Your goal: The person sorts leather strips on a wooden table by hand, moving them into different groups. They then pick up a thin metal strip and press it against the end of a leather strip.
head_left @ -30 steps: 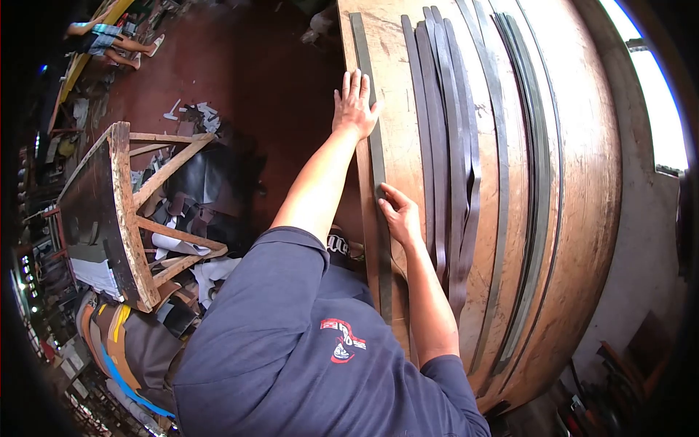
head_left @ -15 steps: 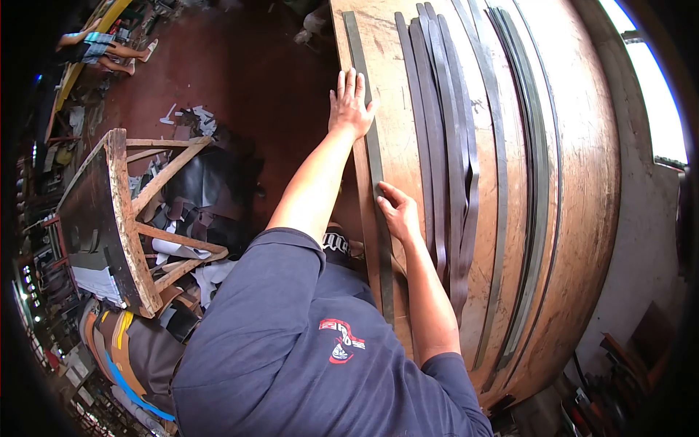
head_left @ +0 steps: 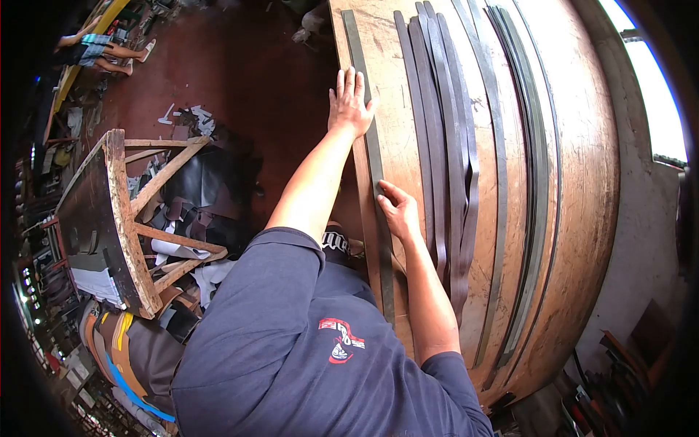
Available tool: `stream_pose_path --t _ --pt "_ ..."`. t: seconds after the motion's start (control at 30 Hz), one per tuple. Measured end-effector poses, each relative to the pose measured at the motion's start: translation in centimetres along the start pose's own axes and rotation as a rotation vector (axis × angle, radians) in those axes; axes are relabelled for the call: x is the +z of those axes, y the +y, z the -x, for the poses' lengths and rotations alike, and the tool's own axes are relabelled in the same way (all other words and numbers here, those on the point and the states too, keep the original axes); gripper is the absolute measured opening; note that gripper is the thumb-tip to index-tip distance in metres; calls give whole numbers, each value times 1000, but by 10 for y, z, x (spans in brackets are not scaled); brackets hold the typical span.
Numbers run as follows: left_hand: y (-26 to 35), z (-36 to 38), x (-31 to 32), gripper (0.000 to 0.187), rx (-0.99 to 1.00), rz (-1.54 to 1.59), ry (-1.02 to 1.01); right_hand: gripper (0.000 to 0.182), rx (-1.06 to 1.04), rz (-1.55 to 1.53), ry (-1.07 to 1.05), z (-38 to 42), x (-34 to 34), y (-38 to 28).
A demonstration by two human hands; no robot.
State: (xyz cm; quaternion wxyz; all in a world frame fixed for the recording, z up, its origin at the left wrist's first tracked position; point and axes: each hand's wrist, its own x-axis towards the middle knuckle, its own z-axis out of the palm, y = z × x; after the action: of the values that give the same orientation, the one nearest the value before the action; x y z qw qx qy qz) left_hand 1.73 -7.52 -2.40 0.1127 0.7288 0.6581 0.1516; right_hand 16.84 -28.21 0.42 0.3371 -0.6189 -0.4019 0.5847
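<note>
A long dark flat strip (head_left: 373,149), which looks like leather, runs along the near edge of the wooden table (head_left: 582,182). My left hand (head_left: 351,103) lies palm down across the strip and the table edge, its fingers stretched out. Further down the strip, my right hand (head_left: 400,211) touches the strip's right edge with index finger and thumb. A small gap shows between those two fingertips, and the other fingers are loosely bent. Right of my hands, several dark brown strips (head_left: 437,124) lie bunched lengthwise.
More long strips (head_left: 535,146) lie toward the table's far side. Left of me, a wooden frame (head_left: 120,211) stands on the red floor (head_left: 240,51) amid scraps (head_left: 196,175). Rolled material (head_left: 145,357) sits below it. Another person's legs (head_left: 120,54) show at the upper left.
</note>
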Motion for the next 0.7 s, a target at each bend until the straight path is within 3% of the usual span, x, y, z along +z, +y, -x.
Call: stream_pose_path --t 0.6,0.7 --pt "1 -1 -5 72 3 0 -80 35 38 75 45 -1 1 -9" --pt "-8 3 6 68 34 141 27 36 33 95 71 -2 4 -2"
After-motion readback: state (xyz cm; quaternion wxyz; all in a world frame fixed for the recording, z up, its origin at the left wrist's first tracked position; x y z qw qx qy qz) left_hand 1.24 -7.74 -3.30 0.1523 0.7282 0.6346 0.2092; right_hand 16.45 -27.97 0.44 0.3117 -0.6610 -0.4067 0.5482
